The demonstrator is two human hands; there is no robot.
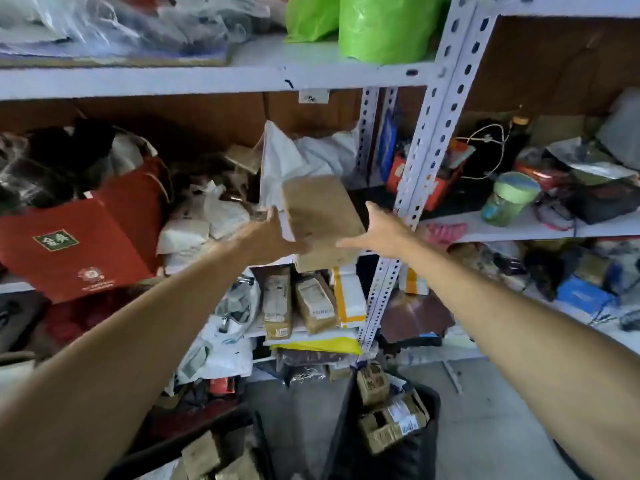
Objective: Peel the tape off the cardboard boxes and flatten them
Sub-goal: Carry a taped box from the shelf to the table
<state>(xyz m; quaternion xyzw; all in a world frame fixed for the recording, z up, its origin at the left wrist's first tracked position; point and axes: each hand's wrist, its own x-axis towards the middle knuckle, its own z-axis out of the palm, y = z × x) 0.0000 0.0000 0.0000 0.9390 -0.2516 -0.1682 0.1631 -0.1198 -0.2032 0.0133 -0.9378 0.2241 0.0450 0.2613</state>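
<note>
arms: two, both bare as far up as the view shows (no sleeves in view)
left hand (273,237): bare
right hand (379,228): bare, blurred in outline
</note>
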